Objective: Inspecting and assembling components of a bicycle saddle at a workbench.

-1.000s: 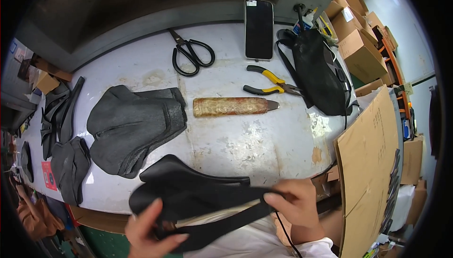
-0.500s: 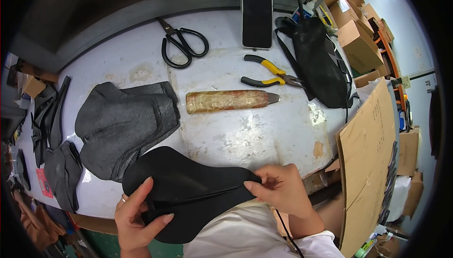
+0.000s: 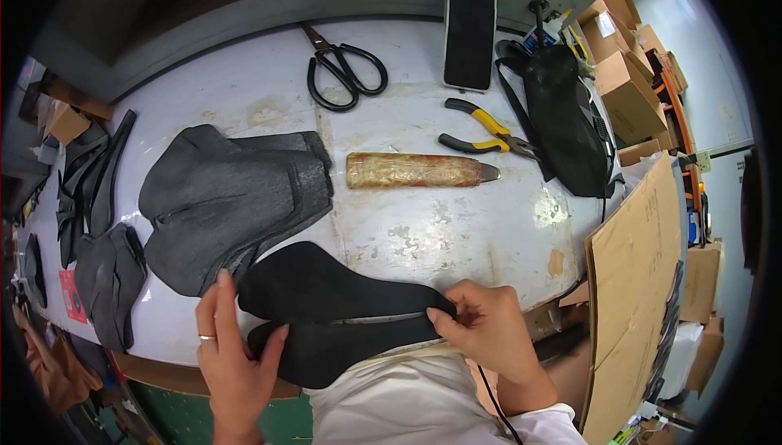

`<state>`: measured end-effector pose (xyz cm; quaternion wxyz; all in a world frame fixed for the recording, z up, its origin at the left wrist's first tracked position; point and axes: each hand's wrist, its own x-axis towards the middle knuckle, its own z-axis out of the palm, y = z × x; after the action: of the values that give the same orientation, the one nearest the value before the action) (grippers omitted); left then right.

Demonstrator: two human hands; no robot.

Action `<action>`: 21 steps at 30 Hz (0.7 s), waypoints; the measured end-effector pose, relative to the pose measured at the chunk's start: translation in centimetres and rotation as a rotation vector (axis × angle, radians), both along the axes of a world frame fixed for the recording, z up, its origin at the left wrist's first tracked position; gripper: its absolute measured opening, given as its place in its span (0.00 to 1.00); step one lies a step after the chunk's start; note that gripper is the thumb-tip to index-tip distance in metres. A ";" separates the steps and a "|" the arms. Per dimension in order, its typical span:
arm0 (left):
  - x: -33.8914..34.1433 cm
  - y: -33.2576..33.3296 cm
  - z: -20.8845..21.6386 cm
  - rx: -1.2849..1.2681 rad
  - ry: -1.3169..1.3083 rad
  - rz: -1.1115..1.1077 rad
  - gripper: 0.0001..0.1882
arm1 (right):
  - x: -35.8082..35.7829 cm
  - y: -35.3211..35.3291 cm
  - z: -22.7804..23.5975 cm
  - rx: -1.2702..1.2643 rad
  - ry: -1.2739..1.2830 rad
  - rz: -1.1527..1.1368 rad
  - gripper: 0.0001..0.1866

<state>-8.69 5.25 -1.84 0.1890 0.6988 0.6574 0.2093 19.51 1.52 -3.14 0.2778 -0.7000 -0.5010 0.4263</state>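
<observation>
A black, saddle-shaped flexible cover [image 3: 342,290] with a slit along its middle lies across my lap at the table's near edge. My right hand [image 3: 485,327] pinches its narrow end between thumb and fingers. At the wide end, my left hand [image 3: 240,347] has its fingers apart, with the thumb against the lower lobe. A ring shows on one finger. Just beyond is a stack of similar grey pieces [image 3: 236,209], close to my left fingertips. A tape-wrapped knife [image 3: 415,170] with a short blade rests farther back.
Black-handled scissors [image 3: 346,70], a phone [image 3: 470,34] and yellow-black pliers [image 3: 489,131] lie toward the back. A black pouch [image 3: 562,119] is at right, near a cardboard sheet [image 3: 631,290]. Smaller grey pieces [image 3: 110,286] and black strips [image 3: 98,176] lie left.
My left hand has loosened at the wide end, its fingers moving up and spreading. The cover's lobes lie flatter and closer together. The whole view has shifted slightly; my right hand still pinches the narrow end.
</observation>
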 end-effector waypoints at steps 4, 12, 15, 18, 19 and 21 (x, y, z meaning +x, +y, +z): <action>-2.6 -2.4 -0.8 -0.361 -0.253 0.156 0.47 | 0.4 0.3 0.5 -0.065 0.086 0.004 0.12; 2.1 -5.7 -4.8 0.282 -1.187 0.484 0.41 | 1.9 -0.9 -0.9 -0.064 0.403 0.074 0.15; 2.7 -4.8 -2.3 -0.193 -1.780 0.532 0.23 | 3.0 -0.9 -0.9 -0.082 0.518 0.345 0.17; 2.8 -4.3 -1.9 -0.320 -1.630 0.180 0.15 | -1.5 -0.8 -1.1 0.118 0.697 -0.093 0.44; 2.1 -4.2 -1.6 -0.396 -1.582 0.066 0.15 | -2.7 -0.4 0.1 0.122 0.698 -0.081 0.44; 1.8 -3.1 0.3 -0.440 -1.503 0.018 0.16 | -3.4 -0.3 2.5 -0.348 1.487 -0.002 0.50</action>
<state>-6.90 2.15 -1.55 0.7160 0.3108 0.3850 0.4925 16.12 1.21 -0.66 0.4281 -0.2630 -0.1071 0.8579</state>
